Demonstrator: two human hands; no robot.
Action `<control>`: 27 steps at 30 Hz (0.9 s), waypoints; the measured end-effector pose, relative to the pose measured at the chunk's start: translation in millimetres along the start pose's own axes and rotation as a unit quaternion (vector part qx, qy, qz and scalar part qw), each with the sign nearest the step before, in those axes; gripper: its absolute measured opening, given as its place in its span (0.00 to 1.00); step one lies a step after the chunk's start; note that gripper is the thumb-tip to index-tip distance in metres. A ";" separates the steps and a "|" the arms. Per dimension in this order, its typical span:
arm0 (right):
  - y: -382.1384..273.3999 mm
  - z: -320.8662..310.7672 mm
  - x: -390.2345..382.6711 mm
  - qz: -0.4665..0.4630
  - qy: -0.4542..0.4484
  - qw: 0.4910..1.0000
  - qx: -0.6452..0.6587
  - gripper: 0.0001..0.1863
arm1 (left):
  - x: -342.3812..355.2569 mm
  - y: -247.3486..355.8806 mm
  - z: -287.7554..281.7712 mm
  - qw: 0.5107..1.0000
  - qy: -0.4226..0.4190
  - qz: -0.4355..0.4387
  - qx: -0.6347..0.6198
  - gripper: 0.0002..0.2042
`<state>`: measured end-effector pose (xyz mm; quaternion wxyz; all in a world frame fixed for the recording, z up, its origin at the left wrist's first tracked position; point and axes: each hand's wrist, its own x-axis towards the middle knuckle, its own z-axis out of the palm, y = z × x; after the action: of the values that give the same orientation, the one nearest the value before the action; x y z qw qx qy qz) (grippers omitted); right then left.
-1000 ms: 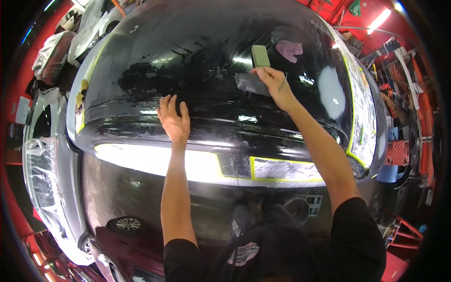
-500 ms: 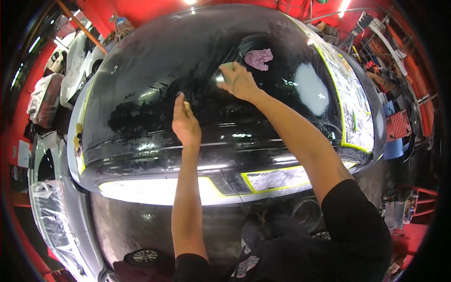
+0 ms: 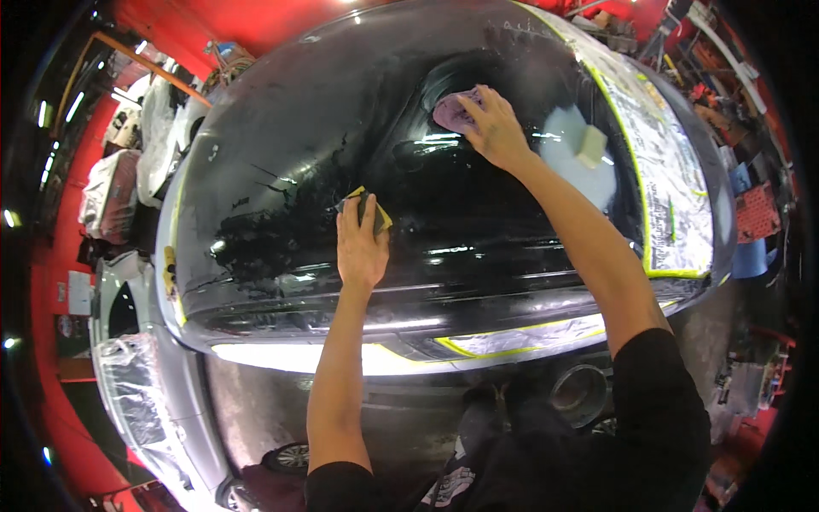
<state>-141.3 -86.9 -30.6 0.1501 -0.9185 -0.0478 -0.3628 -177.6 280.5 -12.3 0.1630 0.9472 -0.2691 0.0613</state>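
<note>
My left hand [image 3: 363, 247] is closed on a dark pad with a yellow edge [image 3: 380, 218], pressed on the black car panel [image 3: 281, 128]. Higher up and to the right, my right hand [image 3: 499, 128] grips a crumpled pink cloth [image 3: 448, 111] lying on the same panel. A pale green block [image 3: 591, 146] rests on a light grey patch [image 3: 577, 185] to the right of that hand. The panel has dark, shiny wet-looking smears.
Masking film with yellow tape [image 3: 678, 213] covers the right side, with more along the near edge [image 3: 526, 340]. A grey car with plastic sheeting [image 3: 136, 384] stands at left. Wrapped parts [image 3: 107, 192] are behind it. A red crate [image 3: 755, 212] sits at far right.
My right hand moved from the pale green block to the pink cloth, and the block now sits farther right on the grey patch. My left hand now holds the dark, yellow-edged pad flat on the panel.
</note>
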 end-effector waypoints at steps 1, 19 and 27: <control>-4.5 12.0 15.8 0.065 -0.012 0.998 -0.020 0.33 | -0.2 1.9 0.6 1.000 0.008 -0.006 0.005 0.31; -77.6 17.6 94.6 0.184 -0.028 0.963 0.196 0.15 | 5.6 -11.0 6.5 0.995 -0.003 0.072 0.065 0.31; 1.7 -28.9 -72.5 0.165 0.064 0.984 0.015 0.24 | -24.4 -14.2 -2.0 0.981 -0.083 0.132 0.113 0.33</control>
<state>-212.9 -96.0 -60.4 0.2249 -0.8861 0.1090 -0.3904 -190.8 304.5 -19.3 0.0228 0.9175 -0.3956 0.0334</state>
